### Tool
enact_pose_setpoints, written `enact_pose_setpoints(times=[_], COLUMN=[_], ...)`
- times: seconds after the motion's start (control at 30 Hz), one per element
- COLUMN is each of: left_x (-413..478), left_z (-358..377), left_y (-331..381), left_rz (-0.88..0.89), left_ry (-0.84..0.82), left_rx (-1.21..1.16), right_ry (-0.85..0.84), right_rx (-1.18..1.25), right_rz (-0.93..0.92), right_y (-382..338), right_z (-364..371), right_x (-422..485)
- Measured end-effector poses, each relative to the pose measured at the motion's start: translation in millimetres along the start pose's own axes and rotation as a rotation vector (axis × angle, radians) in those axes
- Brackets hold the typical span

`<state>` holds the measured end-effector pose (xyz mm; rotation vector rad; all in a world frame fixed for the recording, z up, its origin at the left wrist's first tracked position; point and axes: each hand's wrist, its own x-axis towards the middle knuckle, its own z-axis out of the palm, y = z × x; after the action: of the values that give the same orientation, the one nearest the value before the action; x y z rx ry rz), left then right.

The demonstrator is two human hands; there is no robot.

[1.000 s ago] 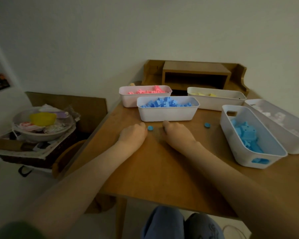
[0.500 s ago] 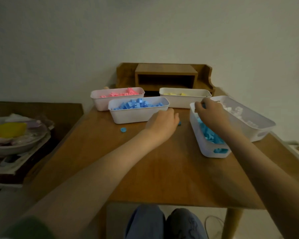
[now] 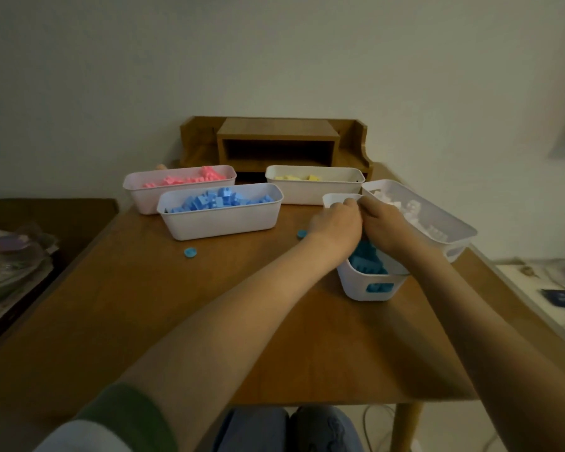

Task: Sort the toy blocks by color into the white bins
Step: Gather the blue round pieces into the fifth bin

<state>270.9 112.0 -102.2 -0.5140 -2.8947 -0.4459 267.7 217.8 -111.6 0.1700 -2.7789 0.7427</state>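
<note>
Meeting over the white bin (image 3: 369, 290) of blue blocks (image 3: 366, 260), the left hand (image 3: 335, 225) and right hand (image 3: 387, 228) curl their fingers at its far rim; any grip cannot be told.

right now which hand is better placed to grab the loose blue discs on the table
Left. The left hand sits beside the nearer disc; the right hand is farther, over the bin.
</note>
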Motion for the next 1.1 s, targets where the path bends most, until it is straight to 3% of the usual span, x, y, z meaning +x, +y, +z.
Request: enact_pose_setpoints(times=[0.17, 0.4, 0.53, 0.63, 0.77, 0.93, 1.03, 1.1], left_x=[2, 5, 9, 7, -2, -25, -42, -52], left_z=[4, 10, 14, 11, 4, -5, -6, -7], left_y=[-3, 9, 4, -3, -20, -59, -97, -124], left_rz=[0.041, 0.107, 0.175, 0.185, 0.165, 0.117, -0.024, -0.159], left_ry=[-0.036, -0.035, -0.14, -0.171, -0.127, -0.031, 0.095, 0.099], left_rx=[-0.004, -0.013, 0.092, -0.021, -0.225, -0.264, -0.149, 0.083], right_ry=[-0.094, 0.126, 0.117, 0.128, 0.167, 0.19, 0.084, -0.047], right_rx=[-0.137, 0.006, 0.019, 0.02, -0.024, -0.042, -0.028, -0.165], right_rz=[0.025, 0.024, 0.059, 0.072, 0.049, -0.187, -0.24, -0.187], right_y=[-1, 5, 7, 2, -17, -53, -71, -77], right_z=[-1, -10, -9, -7, 2, 24, 52, 71], right_x=[8, 5, 2, 2, 6, 0, -3, 2])
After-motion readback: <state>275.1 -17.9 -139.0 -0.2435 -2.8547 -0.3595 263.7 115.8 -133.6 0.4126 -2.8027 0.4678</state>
